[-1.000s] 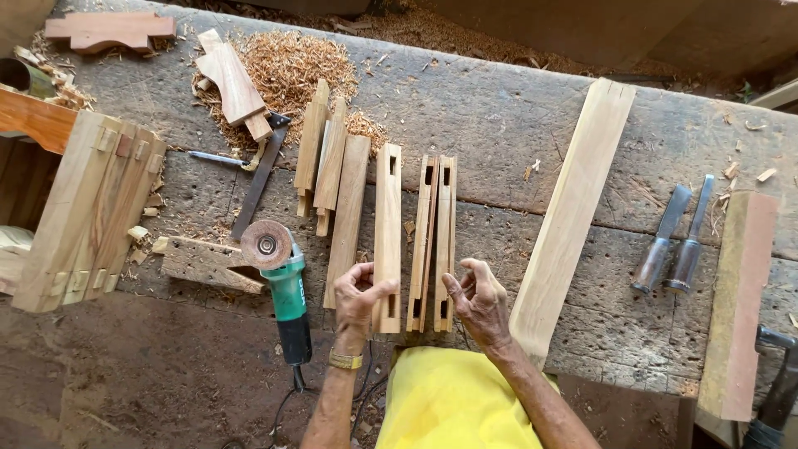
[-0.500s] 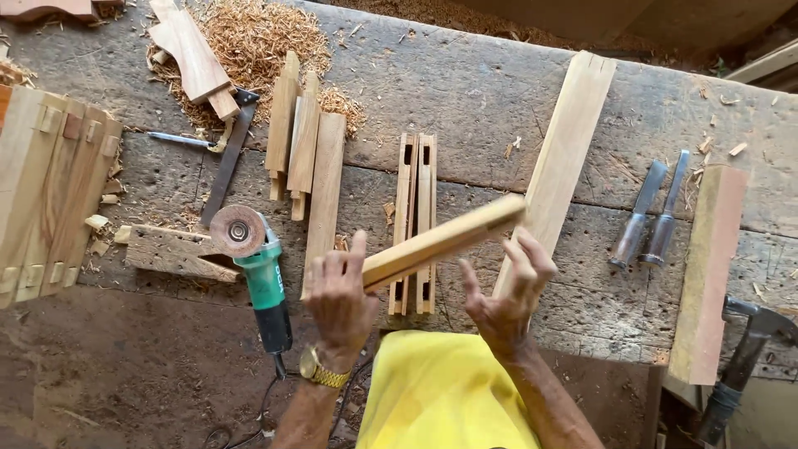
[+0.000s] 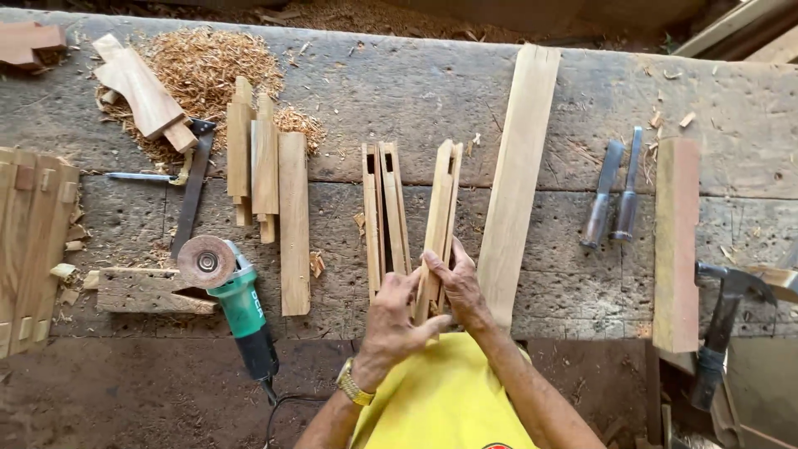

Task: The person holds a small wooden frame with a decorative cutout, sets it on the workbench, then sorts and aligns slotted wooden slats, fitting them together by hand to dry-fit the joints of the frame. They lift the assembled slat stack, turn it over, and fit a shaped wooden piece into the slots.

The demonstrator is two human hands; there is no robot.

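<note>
Both my hands grip the near end of a slotted wooden piece (image 3: 440, 208) that points away from me over the workbench (image 3: 399, 91). My left hand (image 3: 392, 320) wraps it from the left. From the right, my right hand (image 3: 460, 283) clasps it with fingers over the top. Two more slotted pieces (image 3: 384, 212) lie side by side on the bench just to the left. A long pale plank (image 3: 515, 166) lies just to the right.
A green angle grinder (image 3: 233, 295) lies at the near left beside three wood strips (image 3: 266, 175). Shavings (image 3: 199, 66) and offcuts sit at the far left. Two chisels (image 3: 615, 191), a wood block (image 3: 675, 241) and a hammer (image 3: 719, 324) lie to the right.
The slotted piece was lifted from the group on the bench and swung crosswise. It now points away from me, with both hands closed on its near end.
</note>
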